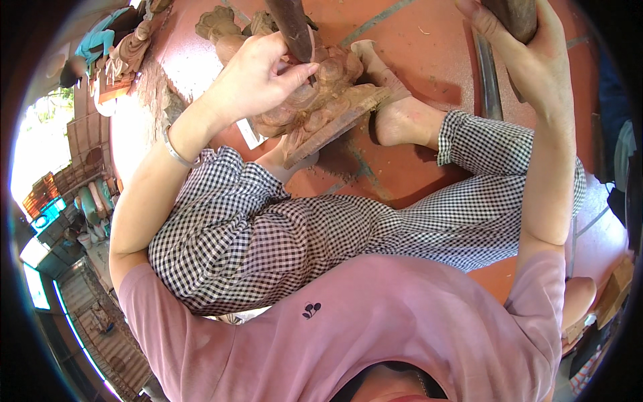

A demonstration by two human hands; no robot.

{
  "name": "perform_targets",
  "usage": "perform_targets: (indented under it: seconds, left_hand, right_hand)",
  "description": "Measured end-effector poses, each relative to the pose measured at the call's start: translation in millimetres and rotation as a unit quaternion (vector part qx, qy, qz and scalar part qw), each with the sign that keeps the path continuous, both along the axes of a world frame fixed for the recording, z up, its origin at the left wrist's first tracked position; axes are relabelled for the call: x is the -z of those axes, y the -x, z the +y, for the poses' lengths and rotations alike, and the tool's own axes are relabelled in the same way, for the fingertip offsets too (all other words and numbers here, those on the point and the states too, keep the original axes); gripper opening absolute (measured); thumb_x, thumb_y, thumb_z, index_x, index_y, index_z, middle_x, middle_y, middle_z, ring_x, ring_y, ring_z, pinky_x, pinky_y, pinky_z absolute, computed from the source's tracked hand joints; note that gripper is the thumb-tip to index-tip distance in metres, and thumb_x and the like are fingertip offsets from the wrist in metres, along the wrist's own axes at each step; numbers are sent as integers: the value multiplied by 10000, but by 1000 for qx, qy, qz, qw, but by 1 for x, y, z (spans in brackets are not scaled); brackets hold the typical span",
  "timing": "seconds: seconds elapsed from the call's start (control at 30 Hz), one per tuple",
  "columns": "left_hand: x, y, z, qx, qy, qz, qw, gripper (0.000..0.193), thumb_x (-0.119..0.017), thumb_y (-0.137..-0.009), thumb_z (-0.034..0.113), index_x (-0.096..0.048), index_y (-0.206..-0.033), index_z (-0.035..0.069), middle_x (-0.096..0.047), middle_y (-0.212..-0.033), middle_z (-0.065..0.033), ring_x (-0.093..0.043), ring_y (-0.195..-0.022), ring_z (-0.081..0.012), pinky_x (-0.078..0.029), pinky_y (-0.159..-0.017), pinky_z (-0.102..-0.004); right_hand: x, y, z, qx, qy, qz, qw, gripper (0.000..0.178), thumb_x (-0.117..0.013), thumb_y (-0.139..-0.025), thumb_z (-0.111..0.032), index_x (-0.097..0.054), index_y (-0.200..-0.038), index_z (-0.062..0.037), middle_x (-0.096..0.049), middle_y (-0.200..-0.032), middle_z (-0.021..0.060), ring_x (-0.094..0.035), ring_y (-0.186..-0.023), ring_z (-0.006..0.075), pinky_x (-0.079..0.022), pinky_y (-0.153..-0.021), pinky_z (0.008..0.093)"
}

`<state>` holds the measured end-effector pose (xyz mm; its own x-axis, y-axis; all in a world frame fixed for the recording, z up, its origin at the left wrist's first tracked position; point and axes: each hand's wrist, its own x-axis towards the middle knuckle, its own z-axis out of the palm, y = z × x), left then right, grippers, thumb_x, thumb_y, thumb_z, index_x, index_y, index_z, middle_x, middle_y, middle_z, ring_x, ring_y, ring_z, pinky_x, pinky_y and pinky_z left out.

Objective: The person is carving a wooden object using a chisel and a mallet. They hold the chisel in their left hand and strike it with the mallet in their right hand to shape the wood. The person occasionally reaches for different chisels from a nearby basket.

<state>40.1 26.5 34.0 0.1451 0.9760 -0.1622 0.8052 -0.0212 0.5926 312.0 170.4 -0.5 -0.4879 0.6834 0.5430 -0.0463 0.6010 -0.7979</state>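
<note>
A brown carved wooden sculpture [298,107] with rounded, knobbly forms lies tilted on the floor, its flat base edge toward me. My bare feet brace it on both sides. My left hand [251,80] is closed round a chisel [293,30] with a thick dark handle, its narrow tip pointing down at the carving. Whether the tip touches the wood I cannot tell. Raised at the upper right, my right hand [536,63] grips a thick, rounded brown wooden mallet [514,19], partly cut off by the top edge.
Reddish tiles [395,177] with grey joints make up the floor. A long dark bar [489,87] lies beside my right forearm. At the far left, a person in a blue-green top [99,41] bends over another carved figure [128,50]. Wood dust is scattered below the sculpture.
</note>
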Motion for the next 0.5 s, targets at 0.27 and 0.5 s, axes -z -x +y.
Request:
perform_targets:
  seconds: [0.27,0.5]
  left_hand:
    - [-4,-6,1,61,-16,125,990,152,-678,-852,122,-626,-935,5,-620,-689,-142,-636,-605,-245,-490,-558,-343]
    - [-2,-3,2,55,-18,112,992,177,-686,-850,148,-624,-917,-3,-595,-660,-139,-581,-549,-244,-464,-538,-352]
  right_hand:
    - [-17,-4,-11,91,-196,-182,959,584,-696,-720,-29,-509,-1272,7,-616,-1200,192,-592,-1139,317,-475,-946,381]
    - [-23,3,-21,94,-211,-136,963,610,-591,-625,104,-553,-1219,-27,-648,-1072,208,-640,-1036,355,-499,-885,366]
